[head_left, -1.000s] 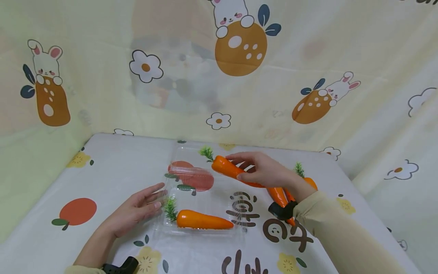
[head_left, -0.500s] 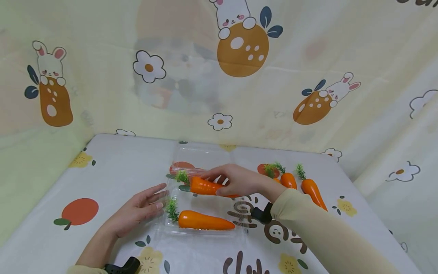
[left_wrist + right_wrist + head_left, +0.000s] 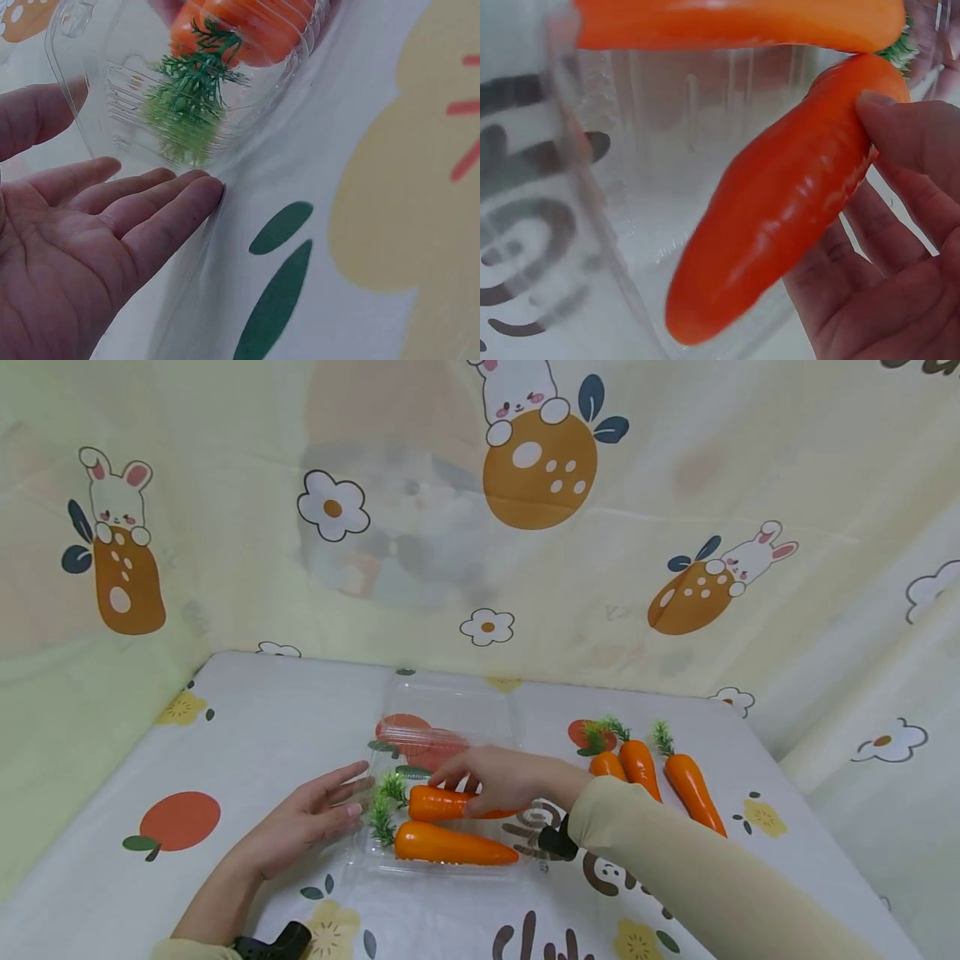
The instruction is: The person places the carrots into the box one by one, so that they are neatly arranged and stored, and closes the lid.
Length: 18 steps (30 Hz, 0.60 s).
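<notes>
A clear plastic clamshell box (image 3: 442,872) lies on the table, its lid (image 3: 457,697) folded back flat behind it. Along its near side rests an orange toy carrot (image 3: 453,843) with green leaves. My right hand (image 3: 517,777) pinches another carrot (image 3: 431,803) between thumb and fingers, inside the box just behind the first one. In the right wrist view this held carrot (image 3: 780,202) slants over the box floor, its thick end near the other carrot. My left hand (image 3: 318,810) has its fingers extended against the box's left wall, close to the leaves (image 3: 187,105).
Right of the box lie more carrots on the table: one apart (image 3: 693,793), and two together, a front one (image 3: 606,766) and a back one (image 3: 640,768), partly behind the right sleeve (image 3: 660,868). A printed curtain (image 3: 405,593) hangs behind the table.
My right hand has brought the carrot leftward and down into the box, beside the first carrot. The carrots on the right have come into fuller view. My left hand stays at the box.
</notes>
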Available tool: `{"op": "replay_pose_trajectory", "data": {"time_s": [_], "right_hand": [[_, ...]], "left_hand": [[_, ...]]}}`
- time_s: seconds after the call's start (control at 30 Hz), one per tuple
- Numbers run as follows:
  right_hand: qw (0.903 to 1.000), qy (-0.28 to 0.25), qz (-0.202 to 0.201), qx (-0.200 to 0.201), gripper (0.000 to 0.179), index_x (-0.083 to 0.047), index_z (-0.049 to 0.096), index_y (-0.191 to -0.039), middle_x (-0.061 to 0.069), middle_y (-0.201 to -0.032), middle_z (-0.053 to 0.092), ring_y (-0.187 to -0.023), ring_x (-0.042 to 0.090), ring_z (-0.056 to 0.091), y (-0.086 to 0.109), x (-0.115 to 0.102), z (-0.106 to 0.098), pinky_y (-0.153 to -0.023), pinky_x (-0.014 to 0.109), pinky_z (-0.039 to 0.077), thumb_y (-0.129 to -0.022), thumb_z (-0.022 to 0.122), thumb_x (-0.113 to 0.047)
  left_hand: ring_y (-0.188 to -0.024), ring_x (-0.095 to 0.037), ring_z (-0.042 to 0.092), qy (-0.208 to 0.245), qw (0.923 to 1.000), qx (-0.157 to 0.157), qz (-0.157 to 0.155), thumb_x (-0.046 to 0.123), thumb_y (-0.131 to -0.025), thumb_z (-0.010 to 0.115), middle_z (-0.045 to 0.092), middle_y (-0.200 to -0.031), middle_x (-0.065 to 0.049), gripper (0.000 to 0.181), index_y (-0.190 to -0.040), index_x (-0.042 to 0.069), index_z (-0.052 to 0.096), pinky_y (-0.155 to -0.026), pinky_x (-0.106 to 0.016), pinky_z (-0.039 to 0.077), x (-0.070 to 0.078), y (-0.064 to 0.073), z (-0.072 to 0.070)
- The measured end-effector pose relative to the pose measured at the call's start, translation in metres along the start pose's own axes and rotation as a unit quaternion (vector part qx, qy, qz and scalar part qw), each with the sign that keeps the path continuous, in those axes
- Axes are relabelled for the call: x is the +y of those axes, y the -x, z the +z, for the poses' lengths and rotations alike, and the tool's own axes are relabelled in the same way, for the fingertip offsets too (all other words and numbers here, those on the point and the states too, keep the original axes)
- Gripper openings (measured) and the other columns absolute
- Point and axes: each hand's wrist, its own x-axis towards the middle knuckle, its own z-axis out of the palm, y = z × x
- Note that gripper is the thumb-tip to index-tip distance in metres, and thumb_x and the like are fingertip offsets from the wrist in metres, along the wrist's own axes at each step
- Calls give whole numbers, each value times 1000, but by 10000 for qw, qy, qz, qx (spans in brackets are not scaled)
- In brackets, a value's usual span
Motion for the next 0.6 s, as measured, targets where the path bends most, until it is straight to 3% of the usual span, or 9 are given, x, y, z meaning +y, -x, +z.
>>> {"op": "replay_pose_trajectory", "data": {"time_s": [0.3,0.6], "right_hand": [[9995,-36,301,-118,47,-13,64,-135,3,-121,70,-104,19,67,-8,-1,7,-97,32,58,-91,72,0],[9993,62,363,-107,47,-13,63,-136,3,-119,70,-105,17,66,-9,-1,11,-99,31,58,-91,71,1]], "left_hand": [[-151,-48,29,85,10000,7,-13,17,-104,57,28,-164,-28,71,-162,0,20,-111,-43,50,1,1,1],[-148,-49,35,66,9999,-97,37,20,-105,56,26,-164,-30,71,-162,0,18,-110,-42,50,0,0,-1]]}}
